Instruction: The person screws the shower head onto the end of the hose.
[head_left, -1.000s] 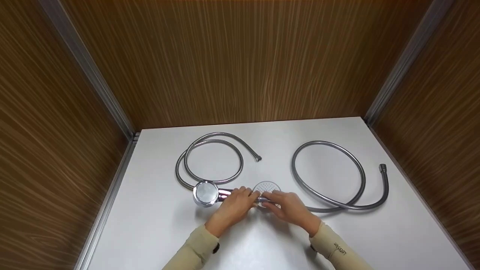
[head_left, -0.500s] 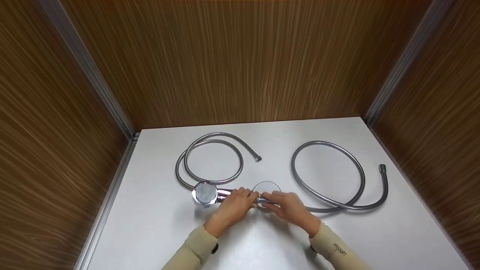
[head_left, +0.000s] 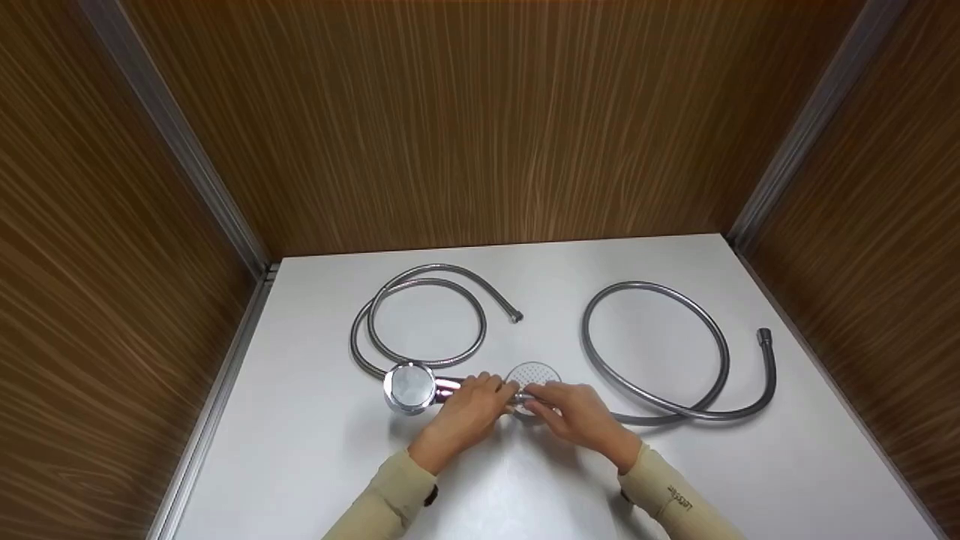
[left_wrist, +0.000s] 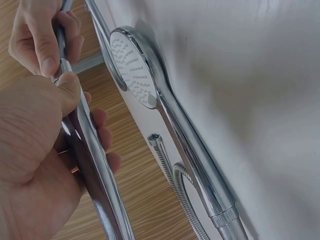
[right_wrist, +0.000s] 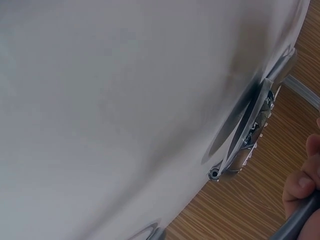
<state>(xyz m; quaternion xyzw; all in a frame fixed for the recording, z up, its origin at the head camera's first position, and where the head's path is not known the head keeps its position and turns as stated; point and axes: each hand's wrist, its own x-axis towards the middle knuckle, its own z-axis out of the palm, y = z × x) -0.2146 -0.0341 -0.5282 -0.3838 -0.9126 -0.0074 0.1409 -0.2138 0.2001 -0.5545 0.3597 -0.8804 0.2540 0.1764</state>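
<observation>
In the head view my left hand [head_left: 469, 409] grips the chrome handle of a shower head [head_left: 409, 388], whose round head points left. My right hand [head_left: 581, 412] pinches the grey hose [head_left: 652, 420] at the end of that handle, and the two hands meet there. The left wrist view shows the handle [left_wrist: 92, 165] across my left palm, with right-hand fingers [left_wrist: 45, 50] at the joint. Behind the hands a second shower head [head_left: 533, 372] lies on the table, nozzle face up; my hands partly cover it. My right fingers [right_wrist: 302, 185] hold the hose in the right wrist view.
A ribbed metal hose [head_left: 484, 322] lies coiled at the left; its loose nut [head_left: 516, 317] points toward the middle. The grey hose loops at the right, ending in a connector [head_left: 764, 335]. Wood-grain panels [head_left: 487, 127] enclose the white table [head_left: 315, 450] at the back and sides.
The held shower head shifts very slightly at the left. My right fingers change their placement a little at the joint; the rest stays as it was.
</observation>
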